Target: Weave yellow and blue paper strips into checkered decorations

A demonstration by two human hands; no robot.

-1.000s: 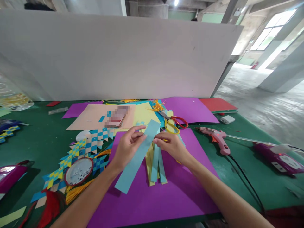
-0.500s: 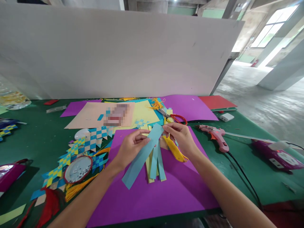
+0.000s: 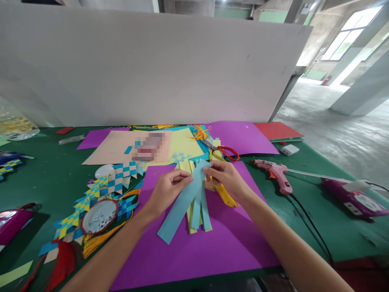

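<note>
A wide light-blue paper strip (image 3: 179,211) slants over a purple sheet (image 3: 225,243), held between my two hands. My left hand (image 3: 172,184) pinches its left edge between thumb and fingers. At the strip's upper right end, my right hand (image 3: 226,176) grips the corner with thumb and fingertips. Beneath it lie several narrow blue strips (image 3: 206,215) and pale-yellow strips (image 3: 191,219), fanned out on the purple sheet. A yellow cutter knife (image 3: 225,196) rests under my right hand, partly hidden by it. Behind that hand are red-handled scissors (image 3: 229,152).
A pink glue gun (image 3: 278,172) lies to the right, its cord trailing, near a purple power strip (image 3: 352,198). Checkered woven paper pieces (image 3: 123,176), a dish of small beads (image 3: 100,217) and red tassels (image 3: 63,257) fill the left. A white board (image 3: 152,73) stands behind.
My right hand has shifted slightly down and left at the strip's upper end, covering more of the yellow knife. The strip's lower end has moved slightly right and down.
</note>
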